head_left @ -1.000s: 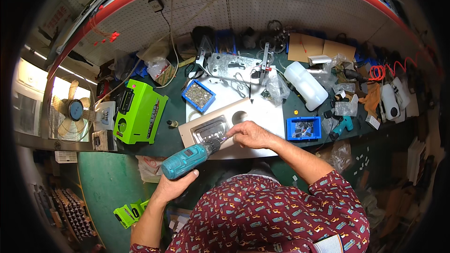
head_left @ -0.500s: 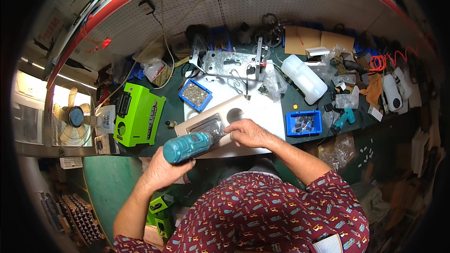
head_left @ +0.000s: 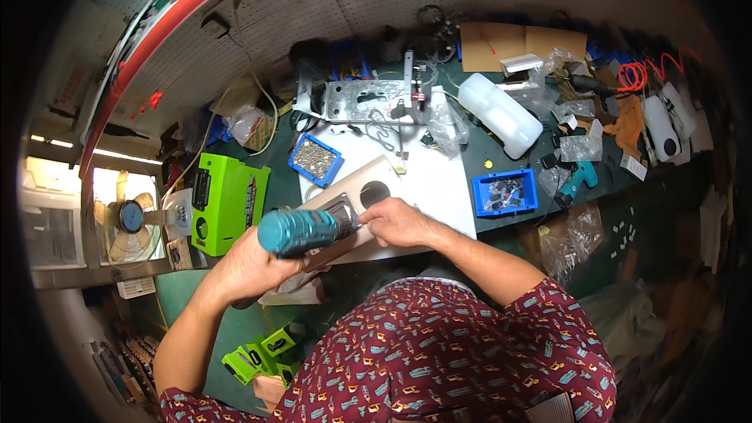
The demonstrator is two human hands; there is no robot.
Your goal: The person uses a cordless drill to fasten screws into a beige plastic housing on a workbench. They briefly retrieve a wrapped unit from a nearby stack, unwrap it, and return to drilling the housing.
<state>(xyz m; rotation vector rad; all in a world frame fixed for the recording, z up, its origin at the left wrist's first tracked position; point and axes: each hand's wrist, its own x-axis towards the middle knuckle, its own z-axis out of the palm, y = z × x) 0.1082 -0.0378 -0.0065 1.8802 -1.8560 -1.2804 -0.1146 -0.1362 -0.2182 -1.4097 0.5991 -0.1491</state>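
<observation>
A teal cordless drill (head_left: 296,233) is in my left hand (head_left: 258,268), whose fingers wrap round its handle. Its chuck points right, over a beige panel (head_left: 351,186) with a round hole and a recessed rectangular window. My right hand (head_left: 398,224) rests at the panel's near side, with fingers pinched together right by the drill's tip. Whatever lies between those fingertips is too small to make out. The drill body hides part of the panel, and the bit's contact point is not clear.
Behind the panel are a blue tray of screws (head_left: 315,158) and a metal bracket frame (head_left: 368,99). A green housing (head_left: 229,205) stands left. Rightward lie a white plastic tank (head_left: 500,113), a blue bin of small parts (head_left: 504,193) and another teal drill (head_left: 577,183).
The whole view has shifted slightly. Drill, panel and both hands appear a little farther left, with the drill still at my right fingertips. A pale cloth or bag shows more below the panel.
</observation>
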